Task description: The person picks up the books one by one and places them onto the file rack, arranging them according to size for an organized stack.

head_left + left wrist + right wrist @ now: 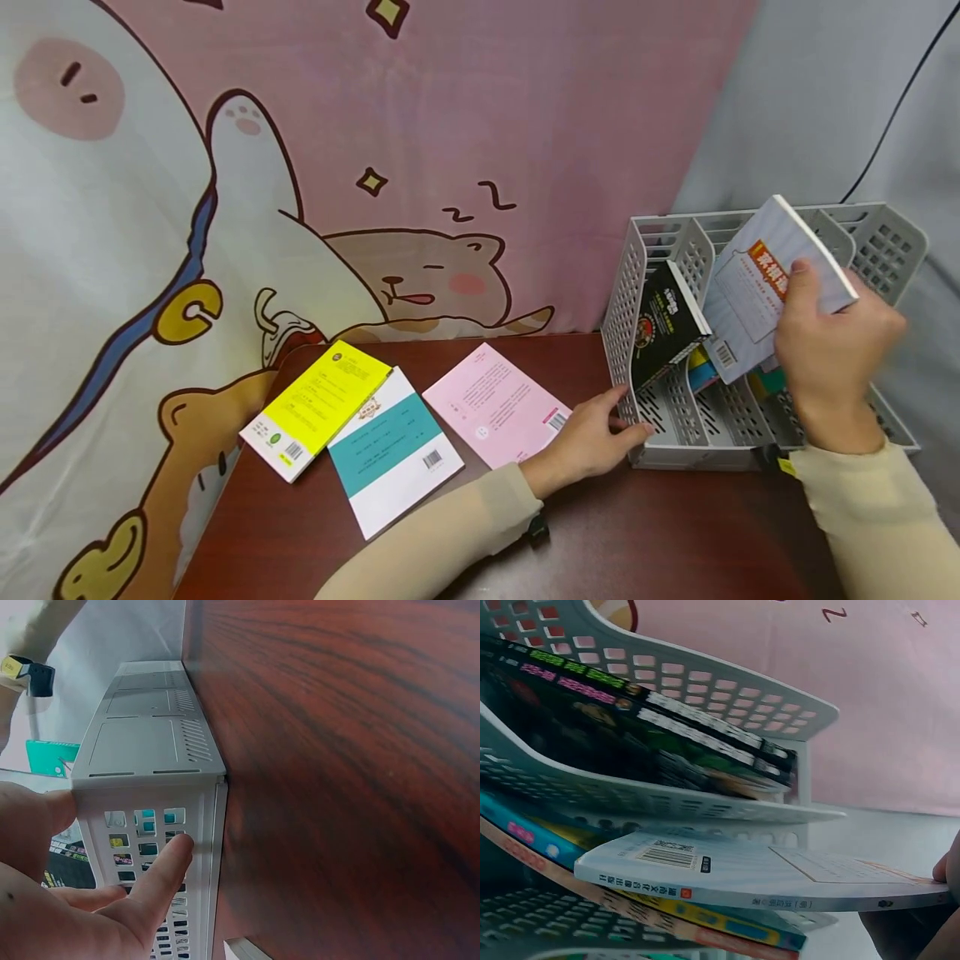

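From head height, the right hand (840,350) pinches a pale-blue paperback (750,292) by the end away from its barcode, thumb across the cover, presumably so the fingers clear the dividers (696,254) of the grey book rack (697,457). Three more books, yellow (330,404), teal-and-white (393,454) and pink (491,400), lie on the table (615,533).

At the left wrist, the left hand (75,922), half open, holds the rack's corner, fingers (161,874) against the outer wall (201,855), likely steadying it.

At the right wrist, the paperback slants over blue-spined (536,840) and peach-spined (562,879) books; contact I can't tell.

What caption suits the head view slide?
Right hand holds a pale book at a gray rack; left hand holds the rack's edge.
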The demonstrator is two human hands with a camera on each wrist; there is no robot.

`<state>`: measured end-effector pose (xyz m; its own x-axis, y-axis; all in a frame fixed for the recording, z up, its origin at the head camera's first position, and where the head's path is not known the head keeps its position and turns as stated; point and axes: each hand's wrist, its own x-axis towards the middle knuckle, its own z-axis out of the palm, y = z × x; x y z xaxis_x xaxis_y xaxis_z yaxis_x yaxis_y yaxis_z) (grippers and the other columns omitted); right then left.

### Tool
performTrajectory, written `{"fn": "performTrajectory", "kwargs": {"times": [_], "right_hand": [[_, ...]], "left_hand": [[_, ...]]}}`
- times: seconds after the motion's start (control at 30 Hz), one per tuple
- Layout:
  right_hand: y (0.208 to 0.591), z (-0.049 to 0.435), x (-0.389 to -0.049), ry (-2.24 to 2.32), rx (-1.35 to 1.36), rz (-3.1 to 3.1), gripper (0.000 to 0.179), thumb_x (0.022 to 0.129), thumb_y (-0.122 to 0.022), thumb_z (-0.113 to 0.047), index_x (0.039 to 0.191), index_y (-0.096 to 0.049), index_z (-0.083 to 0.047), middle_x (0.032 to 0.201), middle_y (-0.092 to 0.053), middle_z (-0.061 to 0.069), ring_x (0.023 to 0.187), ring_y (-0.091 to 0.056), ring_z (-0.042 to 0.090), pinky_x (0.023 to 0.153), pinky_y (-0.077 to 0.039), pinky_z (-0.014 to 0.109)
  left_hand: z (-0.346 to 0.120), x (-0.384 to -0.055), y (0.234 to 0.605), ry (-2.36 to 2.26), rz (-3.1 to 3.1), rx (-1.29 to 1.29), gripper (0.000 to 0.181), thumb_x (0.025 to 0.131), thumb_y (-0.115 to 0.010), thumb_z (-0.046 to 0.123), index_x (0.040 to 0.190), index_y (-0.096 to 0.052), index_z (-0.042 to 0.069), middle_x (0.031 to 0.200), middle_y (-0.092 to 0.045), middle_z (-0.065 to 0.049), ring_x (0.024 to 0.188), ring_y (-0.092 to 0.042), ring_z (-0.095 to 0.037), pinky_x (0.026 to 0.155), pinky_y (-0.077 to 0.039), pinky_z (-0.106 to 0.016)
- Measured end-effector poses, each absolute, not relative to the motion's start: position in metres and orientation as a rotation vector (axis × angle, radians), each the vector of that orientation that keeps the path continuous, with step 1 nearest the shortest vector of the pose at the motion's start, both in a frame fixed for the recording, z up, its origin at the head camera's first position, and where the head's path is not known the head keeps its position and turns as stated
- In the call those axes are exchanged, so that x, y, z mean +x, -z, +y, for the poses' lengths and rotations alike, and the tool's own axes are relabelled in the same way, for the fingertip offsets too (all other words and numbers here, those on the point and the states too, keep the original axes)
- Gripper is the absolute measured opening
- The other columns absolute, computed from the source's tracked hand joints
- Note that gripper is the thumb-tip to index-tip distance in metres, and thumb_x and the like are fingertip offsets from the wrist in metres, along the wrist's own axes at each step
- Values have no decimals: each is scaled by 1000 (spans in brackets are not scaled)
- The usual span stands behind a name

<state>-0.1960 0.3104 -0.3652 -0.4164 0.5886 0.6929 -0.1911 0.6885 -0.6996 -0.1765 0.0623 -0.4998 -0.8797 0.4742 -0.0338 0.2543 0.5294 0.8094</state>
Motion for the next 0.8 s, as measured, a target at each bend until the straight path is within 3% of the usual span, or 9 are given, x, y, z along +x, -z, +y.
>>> {"fn": "performTrajectory", "kwargs": {"times": [0.13, 0.27, 0.37, 0.6, 0.8], "right_hand": [[373, 308, -205, -859, -201, -1804, 27, 102, -72, -32, 109, -89, -12, 97, -85, 11, 77, -57, -28, 65, -38, -1], [377, 301, -209, -824, -157, -1839, 32, 104, -69, -31, 109, -88, -5, 98, -82, 28, 78, -53, -30, 67, -35, 0], [382, 296, -213, -806, -181, -1860, 39, 104, -68, -32, 110, -85, 3, 98, -82, 30, 75, -46, -30, 66, -31, -1], [396, 289, -220, -831, -218, -1872, 34, 102, -68, -30, 122, -84, -7, 103, -83, 26, 74, -44, -25, 67, -30, 6], [403, 284, -221, -824, -195, -1891, 31, 102, -68, -22, 121, -82, -2, 103, -82, 30, 74, -41, -27, 66, -28, 6]], "left_hand": [[62, -176, 499, -1277, 2521, 609, 76, 104, -73, 53, 168, -48, 23, 146, -73, -2, 119, -76, -3, 116, -50, -24], [62, -176, 500, -1271, 2525, 617, 76, 104, -73, 54, 168, -48, 22, 144, -74, -3, 120, -75, -4, 117, -50, -24], [62, -176, 500, -1272, 2531, 620, 77, 103, -73, 54, 168, -48, 21, 142, -76, -3, 120, -75, -3, 117, -50, -23], [64, -176, 501, -1280, 2547, 616, 77, 102, -75, 53, 167, -49, 21, 133, -80, -2, 115, -76, 0, 113, -51, -21], [63, -177, 502, -1292, 2540, 633, 77, 102, -75, 53, 167, -49, 21, 134, -80, -4, 114, -77, -1, 111, -52, -20]]}}
